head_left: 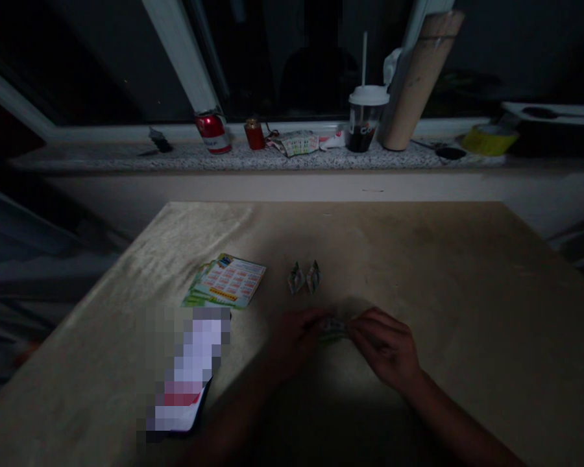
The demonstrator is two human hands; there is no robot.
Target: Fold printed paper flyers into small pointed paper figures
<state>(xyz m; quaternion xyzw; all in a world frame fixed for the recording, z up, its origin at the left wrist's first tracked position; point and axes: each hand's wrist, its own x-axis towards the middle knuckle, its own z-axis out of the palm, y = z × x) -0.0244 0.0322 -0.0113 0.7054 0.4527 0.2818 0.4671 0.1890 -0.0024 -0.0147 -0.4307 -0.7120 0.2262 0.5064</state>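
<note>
My left hand (294, 337) and my right hand (384, 347) meet low over a pale wooden table (418, 259). Both pinch a small folded piece of printed paper (333, 329) between their fingertips. Just beyond the hands, two small folded paper shapes (304, 277) stand side by side on the table. A stack of printed leaflets (226, 282) lies to the left of them. The light is dim and the paper's details are hard to read.
A blurred-out flat object (189, 370) lies at the table's front left. On the stone windowsill (126, 155) behind stand a red can (213, 131), a small red item (254, 134), a lidded cup with a straw (365, 117), a cardboard tube (418, 81) and a yellow tape roll (489, 139).
</note>
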